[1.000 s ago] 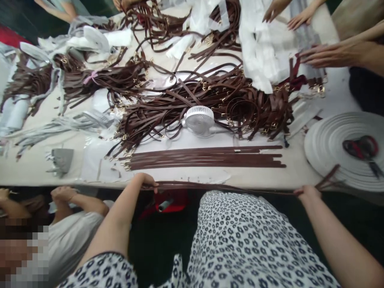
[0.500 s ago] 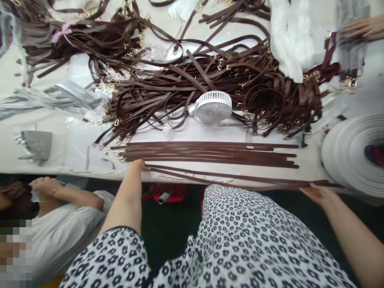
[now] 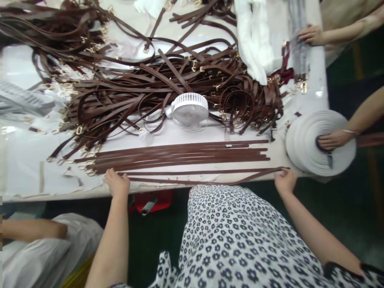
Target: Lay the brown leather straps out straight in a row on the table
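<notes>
My left hand (image 3: 117,183) is closed on the left end of a long brown leather strap (image 3: 204,173) lying along the near edge of the white table (image 3: 27,176). My right hand (image 3: 285,179) grips the same strap's right end, pulling it out straight. Just beyond it lies a neat row of several straight brown straps (image 3: 180,155) with gold clasps at their left ends. A big tangled pile of brown straps (image 3: 144,88) fills the table behind.
A small white fan (image 3: 190,110) sits among the straps. At the right a white tape roll (image 3: 312,144) has another person's hand (image 3: 331,140) on it. Another hand (image 3: 312,35) rests on white wrapping (image 3: 261,36) at the back. A person in white (image 3: 45,248) sits lower left.
The strap has come up from the table's edge onto the table, next to the straight row. My right hand moved left and up to the table; a person's hand now rests on the tape roll.
</notes>
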The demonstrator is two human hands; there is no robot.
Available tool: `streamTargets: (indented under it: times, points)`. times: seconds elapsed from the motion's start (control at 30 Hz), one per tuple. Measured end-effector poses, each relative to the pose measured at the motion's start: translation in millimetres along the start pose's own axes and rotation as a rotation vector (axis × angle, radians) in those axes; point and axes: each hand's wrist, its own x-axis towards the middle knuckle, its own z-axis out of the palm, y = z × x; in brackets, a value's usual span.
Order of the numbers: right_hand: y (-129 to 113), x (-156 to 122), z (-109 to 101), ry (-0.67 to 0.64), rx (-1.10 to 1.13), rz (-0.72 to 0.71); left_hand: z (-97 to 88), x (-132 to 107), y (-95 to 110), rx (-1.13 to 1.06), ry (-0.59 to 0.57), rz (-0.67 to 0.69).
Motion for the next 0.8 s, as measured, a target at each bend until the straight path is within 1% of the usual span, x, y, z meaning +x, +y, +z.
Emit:
streamTargets:
  times: [0.03, 0.07, 0.1, 0.13, 0.17, 0.2, 0.23, 0.3, 0.4, 0.53, 0.67, 0.8]
  points:
    - [-2.0, -7.3, 2.7, -0.034, -0.013, -0.038, 12.2, -21.8, 19.7, -0.042, 0.025, 0.049]
    - [-4.5, -14.0, 6.8, -0.086, -0.019, -0.085, 25.6, -46.0, 41.6, -0.085, 0.035, 0.125]
    - [-7.2, -19.7, 12.0, -0.148, -0.021, -0.137, 39.3, -71.0, 64.2, -0.179, 0.042, 0.262]
    - [-9.9, -24.1, 17.8, -0.214, -0.025, -0.188, 52.6, -95.4, 86.4, -0.254, 0.012, 0.393]
    - [-12.4, -27.2, 23.6, -0.272, -0.03, -0.234, 64.8, -117.2, 106.9, -0.283, -0.035, 0.473]
    - [-14.5, -28.7, 29.0, -0.32, -0.038, -0.273, 75.3, -135.2, 124.7, -0.279, -0.08, 0.519]
    - [-15.9, -28.6, 33.6, -0.357, -0.048, -0.304, 83.7, -148.3, 139.2, -0.267, -0.107, 0.538]
    - [-16.5, -23.9, 39.9, -0.415, -0.067, -0.353, 93.8, -159.6, 157.6, -0.235, -0.119, 0.524]
    - [-13.8, -8.7, 43.2, -0.452, -0.106, -0.39, 95.4, -150.7, 165.0, -0.221, -0.091, 0.493]
    - [-10.4, 13.7, 44.9, -0.422, -0.189, -0.382, 90.4, -134.1, 163.8, -0.204, -0.072, 0.473]
    - [-7.6, 26.7, 47.7, -0.411, -0.241, -0.378, 90.5, -132.8, 164.5, -0.193, -0.071, 0.466]
    - [-2.9, 30.5, 46.0, -0.387, -0.258, -0.361, 92.0, -133.9, 164.1, -0.191, -0.073, 0.459]
